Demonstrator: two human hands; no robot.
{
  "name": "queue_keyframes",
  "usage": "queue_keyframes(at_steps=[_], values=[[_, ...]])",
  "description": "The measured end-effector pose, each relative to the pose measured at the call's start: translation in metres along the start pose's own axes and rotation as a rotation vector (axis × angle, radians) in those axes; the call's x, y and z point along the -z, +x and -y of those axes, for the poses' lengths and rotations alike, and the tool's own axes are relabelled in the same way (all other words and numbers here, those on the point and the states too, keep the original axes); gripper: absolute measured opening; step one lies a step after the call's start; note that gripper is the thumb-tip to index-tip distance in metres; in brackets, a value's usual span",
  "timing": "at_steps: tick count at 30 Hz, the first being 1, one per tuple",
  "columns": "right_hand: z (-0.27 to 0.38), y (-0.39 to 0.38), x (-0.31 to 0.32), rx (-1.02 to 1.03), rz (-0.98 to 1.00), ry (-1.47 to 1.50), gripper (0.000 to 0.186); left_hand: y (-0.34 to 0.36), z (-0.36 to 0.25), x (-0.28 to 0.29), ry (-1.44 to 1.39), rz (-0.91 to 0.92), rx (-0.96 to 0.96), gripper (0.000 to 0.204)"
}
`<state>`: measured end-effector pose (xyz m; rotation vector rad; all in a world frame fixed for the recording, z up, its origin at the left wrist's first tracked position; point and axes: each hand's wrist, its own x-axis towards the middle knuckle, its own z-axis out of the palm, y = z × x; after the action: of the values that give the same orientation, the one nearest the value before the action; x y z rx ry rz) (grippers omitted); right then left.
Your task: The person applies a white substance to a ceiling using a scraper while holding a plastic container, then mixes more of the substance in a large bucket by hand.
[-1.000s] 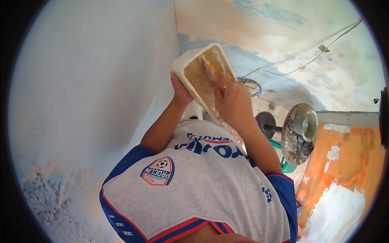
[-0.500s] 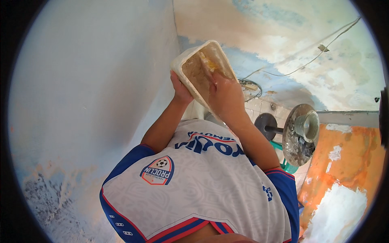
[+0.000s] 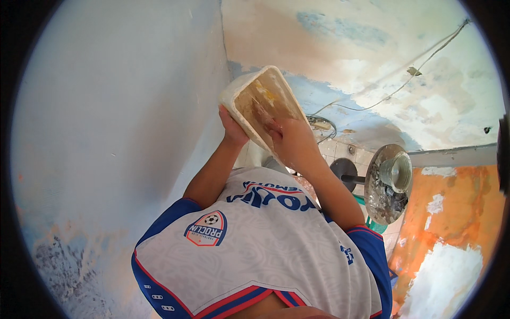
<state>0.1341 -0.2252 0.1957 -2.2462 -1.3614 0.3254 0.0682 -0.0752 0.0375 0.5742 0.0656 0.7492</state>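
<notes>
My left hand [image 3: 234, 127] grips the side of an off-white rectangular plastic tub [image 3: 240, 87], its fingers partly hidden beneath. The tub is tilted and held up in front of my chest, with beige paste smeared over its inner walls and a yellowish patch near the far end. Inside it, my right hand [image 3: 295, 141] is closed on a flat, paste-coated tool [image 3: 260, 110] that looks like a putty knife. The hand hides its handle, and the blade lies close to the paste.
A pale wall [image 3: 117, 133] rises close on my left; a patchy blue-and-white wall [image 3: 382, 69] with a loose cable [image 3: 388, 97] stands ahead. To the right, a spattered round table [image 3: 380, 202] bears a translucent bowl [image 3: 396, 173]. Beyond is an orange wall [image 3: 457, 196].
The tub and both hands sit slightly lower in the picture. My right hand has drawn the putty knife back from the tub's far end, and its blade now lies flatter inside.
</notes>
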Motion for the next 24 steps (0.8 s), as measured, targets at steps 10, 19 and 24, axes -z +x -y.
queue_keyframes(at_steps=[10,19,24], values=[[0.015,0.003,-0.002,0.028,0.005,0.042,0.024,-0.005,0.004,0.007,-0.028,0.047,-0.014,0.103],[0.007,0.007,-0.018,0.027,-0.201,-0.108,0.016,-0.006,-0.001,0.013,-0.046,0.041,0.02,0.102],[0.012,-0.003,-0.008,0.033,-0.131,-0.141,0.025,-0.008,0.0,0.017,-0.006,-0.024,-0.001,0.103]])
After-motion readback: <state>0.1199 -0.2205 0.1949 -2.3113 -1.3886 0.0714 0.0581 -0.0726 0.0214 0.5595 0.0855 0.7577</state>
